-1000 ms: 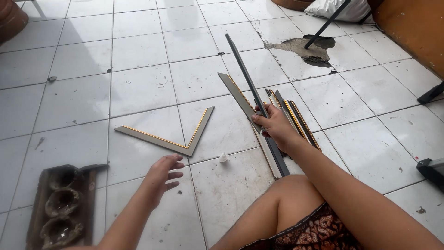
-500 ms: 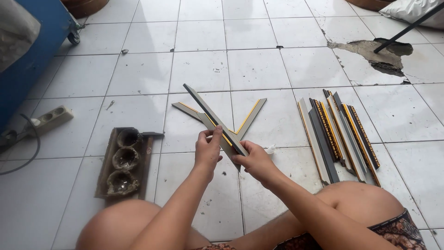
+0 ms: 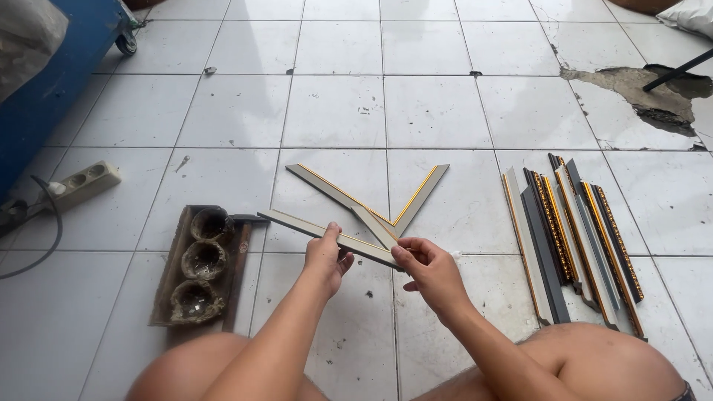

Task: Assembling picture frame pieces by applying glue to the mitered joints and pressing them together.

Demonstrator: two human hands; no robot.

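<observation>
Two hands hold one strip of frame moulding (image 3: 327, 238) just below the centre of the frame. The left hand (image 3: 327, 260) is closed around the strip near its middle, thumb on top. The right hand (image 3: 431, 269) pinches the strip's lower-right end between thumb and fingertips. The strip runs from centre left down to the right, held slightly above the white tiled floor (image 3: 334, 111).

Step in hand, as judged: aligning the mitred end of the held strip with the V-shaped corner piece (image 3: 386, 212) that lies on the floor just above the hands. The strip's right end sits at or over the point of the V; whether the two touch cannot be told.

Next move, as judged: it calls for bringing the cut end flush against an open end of the V, with both faces turned the same way and the gilt edges matched.

Appearance of the strip: long, narrow and flat, pale grey-beige face, a thin gold line along one edge, ends cut at an angle. The V-shaped corner piece has the same finish.

Surroundings: a stack of moulding strips (image 3: 572, 238), dark, grey and gold-trimmed, lies at the right. A wooden tray with three round hollows (image 3: 194, 263) lies at the lower left, with a hammer (image 3: 239, 256) along its right side. A power strip (image 3: 82, 182) rests at the left edge.
</observation>
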